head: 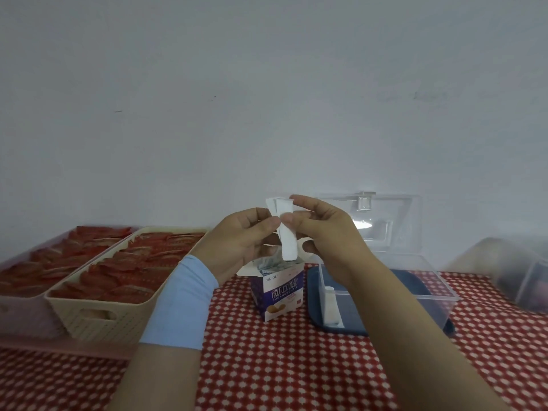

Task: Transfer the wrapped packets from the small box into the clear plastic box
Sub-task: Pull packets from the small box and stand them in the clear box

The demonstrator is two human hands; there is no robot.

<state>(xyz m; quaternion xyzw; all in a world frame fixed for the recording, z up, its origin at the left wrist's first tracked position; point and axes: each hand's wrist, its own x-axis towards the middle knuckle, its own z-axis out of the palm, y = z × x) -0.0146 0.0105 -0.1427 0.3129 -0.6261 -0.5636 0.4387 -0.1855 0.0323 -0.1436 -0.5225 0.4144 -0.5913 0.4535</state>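
Dim, flat light (soft focus throughout); edges bend and blur, faint shadows.

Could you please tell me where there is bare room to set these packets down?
Free for the held packets: the checked cloth in front of the small box, between your forearms, and the clear plastic box floor right of the lone packet at its left wall. Crowded: the left, filled by the beige basket and pink tray.

The white packets [287, 244] pinched by the left hand [237, 241] and right hand [329, 232] overlap, so their number is unclear. Those hands hide the small box's [281, 295] open top. A blurred container [522, 280] runs off the right edge.
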